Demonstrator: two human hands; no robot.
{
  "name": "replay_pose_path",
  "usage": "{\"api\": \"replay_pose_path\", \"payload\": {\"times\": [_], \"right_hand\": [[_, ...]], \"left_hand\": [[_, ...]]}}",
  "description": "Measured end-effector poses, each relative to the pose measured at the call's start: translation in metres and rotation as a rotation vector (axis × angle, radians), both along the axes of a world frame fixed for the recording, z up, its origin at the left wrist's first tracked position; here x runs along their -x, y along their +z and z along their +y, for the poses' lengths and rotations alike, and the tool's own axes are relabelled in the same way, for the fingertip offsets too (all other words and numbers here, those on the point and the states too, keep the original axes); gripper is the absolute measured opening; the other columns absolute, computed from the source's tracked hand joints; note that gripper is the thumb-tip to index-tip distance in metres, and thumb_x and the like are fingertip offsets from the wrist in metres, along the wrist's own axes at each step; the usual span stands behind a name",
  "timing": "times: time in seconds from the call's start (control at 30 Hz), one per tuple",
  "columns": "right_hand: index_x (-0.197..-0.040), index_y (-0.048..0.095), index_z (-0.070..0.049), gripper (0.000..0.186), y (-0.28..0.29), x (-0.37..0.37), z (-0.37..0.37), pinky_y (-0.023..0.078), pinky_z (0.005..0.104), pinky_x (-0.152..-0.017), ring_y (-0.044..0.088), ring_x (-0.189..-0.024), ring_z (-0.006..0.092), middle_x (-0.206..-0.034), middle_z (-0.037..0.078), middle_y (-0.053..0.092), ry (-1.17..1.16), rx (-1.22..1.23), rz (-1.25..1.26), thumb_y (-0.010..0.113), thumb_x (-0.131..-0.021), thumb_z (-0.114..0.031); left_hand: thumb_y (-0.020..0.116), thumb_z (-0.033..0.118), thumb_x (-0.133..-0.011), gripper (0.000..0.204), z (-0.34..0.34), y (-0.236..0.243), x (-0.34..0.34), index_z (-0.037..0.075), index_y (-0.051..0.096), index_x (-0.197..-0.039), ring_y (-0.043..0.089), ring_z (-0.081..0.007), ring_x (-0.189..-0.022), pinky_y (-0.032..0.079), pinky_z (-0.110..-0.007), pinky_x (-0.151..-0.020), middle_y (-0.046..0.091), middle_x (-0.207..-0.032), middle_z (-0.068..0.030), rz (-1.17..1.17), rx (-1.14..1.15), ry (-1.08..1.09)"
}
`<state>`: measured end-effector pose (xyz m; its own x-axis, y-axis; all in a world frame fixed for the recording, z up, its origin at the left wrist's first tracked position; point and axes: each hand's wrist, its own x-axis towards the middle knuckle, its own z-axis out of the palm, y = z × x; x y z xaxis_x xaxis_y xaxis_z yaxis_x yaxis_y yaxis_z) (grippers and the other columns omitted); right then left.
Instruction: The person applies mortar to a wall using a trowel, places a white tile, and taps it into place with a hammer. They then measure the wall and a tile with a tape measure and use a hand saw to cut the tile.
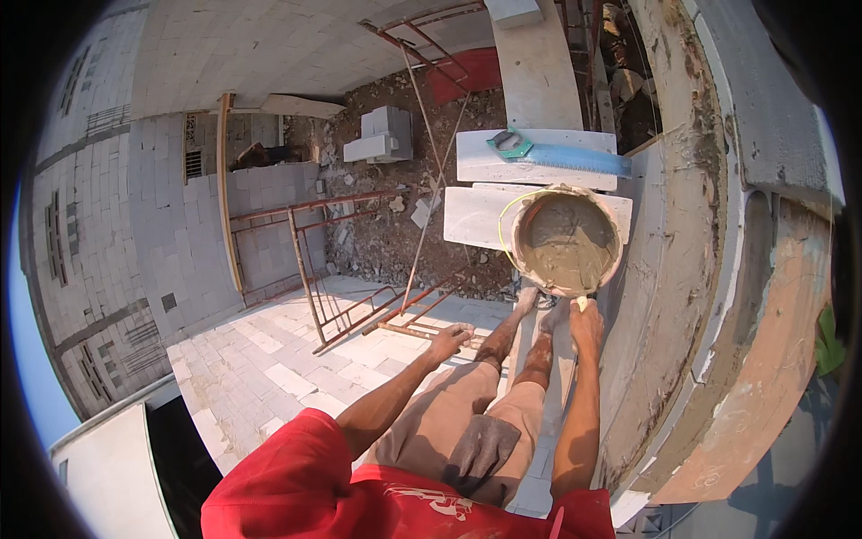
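The mortar bucket, just beyond the right hand, is probably best kept steady; the mortar inside likely wants working in modest loads; the right hand, clamped on a pale tool handle, should stay level; the left hand is apart, fingers curled, whether closed I cannot tell; the bucket's rim looks crusted, the mortar wet, grey-brown, ridged; the handle is cream-yellow.
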<state>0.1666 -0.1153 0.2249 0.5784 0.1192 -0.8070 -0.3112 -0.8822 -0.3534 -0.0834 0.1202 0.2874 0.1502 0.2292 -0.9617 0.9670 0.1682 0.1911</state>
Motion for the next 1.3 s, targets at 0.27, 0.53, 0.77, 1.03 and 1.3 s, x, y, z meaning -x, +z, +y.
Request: {"api": "replay_pose_path", "payload": {"times": [0.27,0.53,0.77,1.03,1.3], "right_hand": [[-0.108,0.063,-0.002,0.035,-0.113,-0.016,0.062,0.055,0.0404,-0.054,0.067,-0.064,0.0260,-0.084,0.013,0.066,-0.361,-0.314,0.507,0.064,-0.093,-0.033],[-0.120,0.063,-0.004,0.045,-0.038,0.026,-0.040,0.041,0.0261,-0.045,0.049,-0.055,0.0088,-0.080,0.000,0.058,-0.341,-0.670,0.469,0.080,-0.079,-0.009],[-0.114,0.065,0.001,0.038,-0.015,0.025,-0.031,0.042,0.0284,-0.050,0.050,-0.055,0.0088,-0.076,0.001,0.060,-0.343,-0.741,0.350,0.075,-0.079,-0.009],[-0.126,0.049,-0.002,0.054,0.101,0.023,0.019,0.047,0.0315,-0.054,0.051,-0.058,0.0178,-0.079,0.008,0.055,-0.975,-1.283,0.440,0.065,-0.077,-0.018],[-0.130,0.040,-0.006,0.043,0.150,-0.129,0.116,0.052,0.0351,-0.069,0.058,-0.073,0.0192,-0.089,0.009,0.056,-1.331,-1.509,-0.538,0.062,-0.093,-0.010]], "left_hand": [[0.062,0.045,-0.099,0.051,0.013,0.011,0.040,0.010,0.059,-0.136,0.061,-0.0173,-0.110,0.050,-0.039,-0.091,0.065,-0.119,-0.0051,0.005,-0.003,0.164],[0.059,0.037,-0.102,0.032,-0.004,0.005,0.058,0.012,0.066,-0.121,0.062,-0.0111,-0.098,0.049,-0.033,-0.080,0.070,-0.112,0.0013,0.047,0.020,0.248],[0.061,0.035,-0.101,0.038,-0.002,0.005,0.040,0.010,0.062,-0.130,0.064,-0.0134,-0.099,0.049,-0.033,-0.081,0.070,-0.113,-0.0016,0.005,0.005,0.207],[0.054,0.035,-0.104,0.040,0.015,0.013,0.036,0.010,0.055,-0.136,0.062,-0.0176,-0.109,0.049,-0.039,-0.090,0.064,-0.119,-0.0033,0.019,0.035,0.134],[0.054,0.036,-0.104,0.038,0.036,0.024,0.031,0.012,0.054,-0.133,0.064,-0.0164,-0.105,0.049,-0.035,-0.087,0.066,-0.115,-0.0024,-0.007,0.021,0.116]]}}
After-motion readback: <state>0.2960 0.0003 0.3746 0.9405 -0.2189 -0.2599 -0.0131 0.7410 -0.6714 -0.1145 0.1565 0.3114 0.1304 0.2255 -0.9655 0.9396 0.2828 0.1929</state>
